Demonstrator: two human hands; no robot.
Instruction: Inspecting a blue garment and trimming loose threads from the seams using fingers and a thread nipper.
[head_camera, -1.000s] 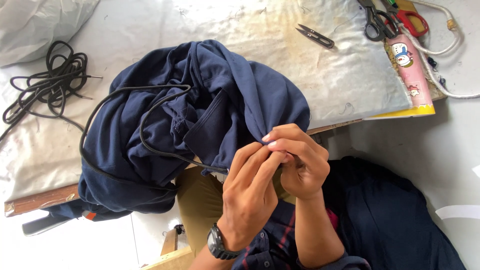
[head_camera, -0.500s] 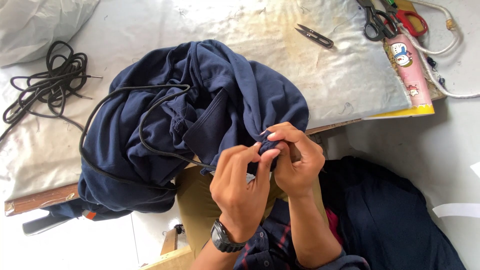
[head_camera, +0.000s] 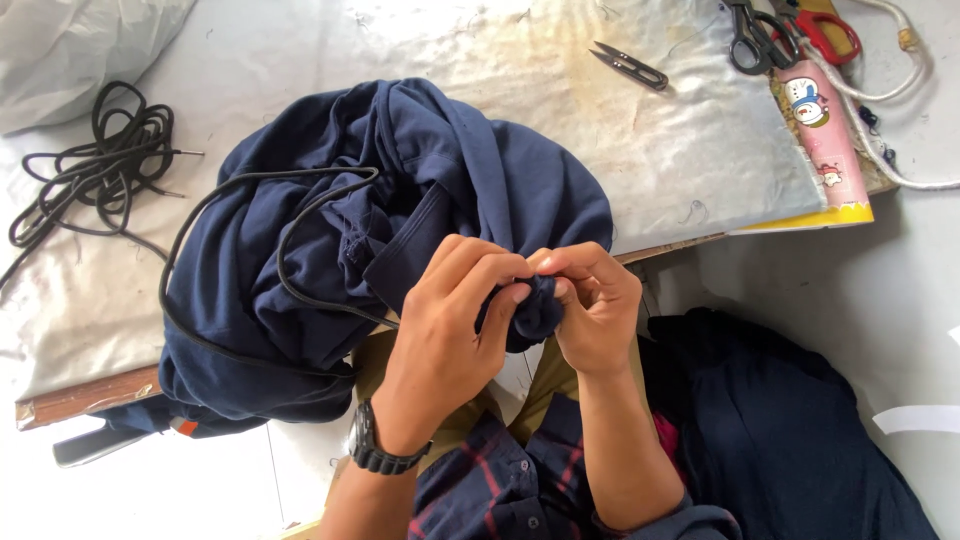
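Both hands meet at the table's (head_camera: 300, 60) near edge. The left hand (head_camera: 450, 330) and right hand (head_camera: 590, 310) pinch a bunched fold of the navy garment (head_camera: 400, 200) between their fingertips. A black cord (head_camera: 230, 200) loops over the garment; whether its end sits inside the pinch is unclear. Snips (head_camera: 630, 66) lie well apart.

Garment (head_camera: 400, 230) heaped on table (head_camera: 620, 130), draped over near edge. Cord (head_camera: 240, 260) looped across garment's left half. Left hand (head_camera: 450, 330) and right hand (head_camera: 590, 310) side by side at garment's near-right fold (fingertips pinching it). Coiled cord bundle (head_camera: 95, 165) far left. Thread snips (head_camera: 630, 65) beyond garment; scissors (head_camera: 755, 40) far right. Second garment pile (head_camera: 780, 430) below table, right of hands.
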